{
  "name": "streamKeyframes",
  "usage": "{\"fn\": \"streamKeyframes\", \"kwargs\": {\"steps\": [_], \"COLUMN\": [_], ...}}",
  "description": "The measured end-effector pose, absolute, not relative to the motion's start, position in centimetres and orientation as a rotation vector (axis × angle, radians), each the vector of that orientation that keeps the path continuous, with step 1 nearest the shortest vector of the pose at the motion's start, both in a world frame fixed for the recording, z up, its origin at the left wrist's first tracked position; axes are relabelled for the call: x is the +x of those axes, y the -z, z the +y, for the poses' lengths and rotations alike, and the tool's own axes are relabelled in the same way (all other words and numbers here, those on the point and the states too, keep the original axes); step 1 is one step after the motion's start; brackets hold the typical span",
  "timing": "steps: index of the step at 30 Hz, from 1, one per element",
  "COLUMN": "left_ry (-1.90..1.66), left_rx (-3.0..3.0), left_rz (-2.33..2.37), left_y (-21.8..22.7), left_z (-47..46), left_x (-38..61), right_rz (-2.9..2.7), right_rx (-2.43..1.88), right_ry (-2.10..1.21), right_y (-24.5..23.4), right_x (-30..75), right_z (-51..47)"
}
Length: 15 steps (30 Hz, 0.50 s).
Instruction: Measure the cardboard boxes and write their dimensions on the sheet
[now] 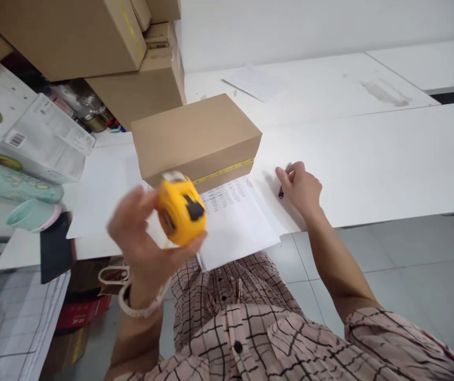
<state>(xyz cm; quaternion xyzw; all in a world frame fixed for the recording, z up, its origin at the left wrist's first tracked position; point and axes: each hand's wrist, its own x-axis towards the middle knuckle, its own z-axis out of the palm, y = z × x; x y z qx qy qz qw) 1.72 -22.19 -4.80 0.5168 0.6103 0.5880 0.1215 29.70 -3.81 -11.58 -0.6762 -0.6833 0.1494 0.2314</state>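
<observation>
My left hand point(147, 233) is closed around a yellow tape measure point(183, 209) with a black button, held up in front of a closed cardboard box point(199, 137). The hand is slightly blurred. Along the lower front side of that box runs a yellow strip point(227, 171). Printed sheets of paper point(238, 222) lie partly under the box and reach to the table's front edge. To the right of the papers, my right hand point(302, 188) rests low over the white table and pinches a dark pen point(281, 192), mostly hidden by the fingers.
Large cardboard boxes point(84, 37) are stacked at the back left. Beside them stand white cartons point(44, 137), a mint-green bottle point(16, 182), a mint cup point(32, 214) and a dark phone point(55, 246) at the table edge. A loose sheet point(246, 83) lies near the wall.
</observation>
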Motion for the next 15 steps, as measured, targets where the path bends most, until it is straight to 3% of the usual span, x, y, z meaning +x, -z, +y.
{"fn": "streamKeyframes", "kwargs": {"steps": [3, 8, 12, 15], "left_ry": [-1.785, -1.356, -1.136, -1.326], "left_rx": [2.031, 2.198, 2.202, 2.417], "left_rz": [1.834, 2.08, 2.302, 2.326], "left_y": [0.8, -0.5, 1.1, 2.9], "left_z": [-17.8, -10.5, -9.0, -11.1], "left_x": [-0.4, -2.9, -3.0, -0.5], "right_rz": [-2.047, -2.182, -1.695, -1.348], "right_rx": [-1.979, -1.857, -1.474, -1.075], "right_ry": [-0.38, -0.362, -0.949, -1.344], "right_y": [12.3, 13.1, 13.6, 13.4], "right_x": [30.3, 30.6, 32.1, 32.9], "right_z": [-1.2, -0.7, -1.6, -3.0]}}
